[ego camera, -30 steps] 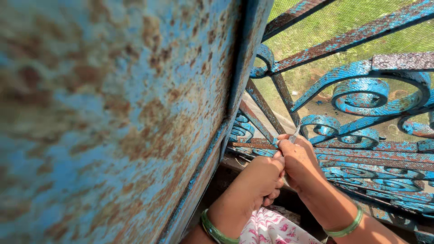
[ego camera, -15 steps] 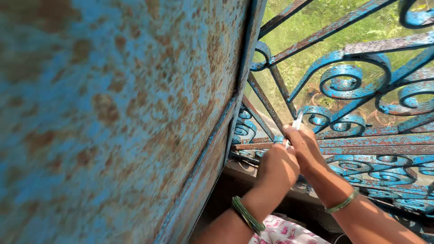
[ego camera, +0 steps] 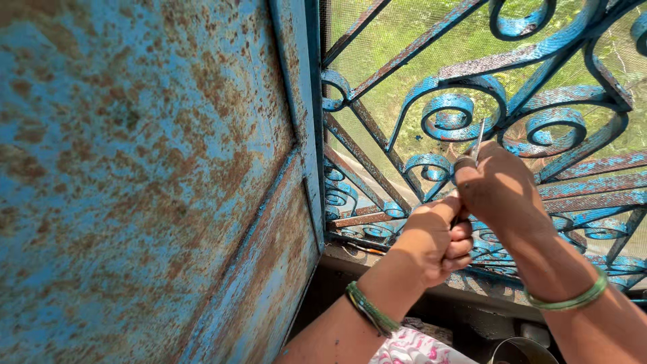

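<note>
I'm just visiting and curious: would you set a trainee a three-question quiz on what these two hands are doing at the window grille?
1. True or false: both hands are raised at the blue scrolled iron grille.
2. Which hand holds the thin metal blade upright? A) left B) right
3. Fill in: the shutter on the left is blue paint mottled with brown ____.

Key:
1. True; the left hand is fisted just under the right hand.
2. B; the blade tip sticks up above its fingers.
3. Rust.
</note>
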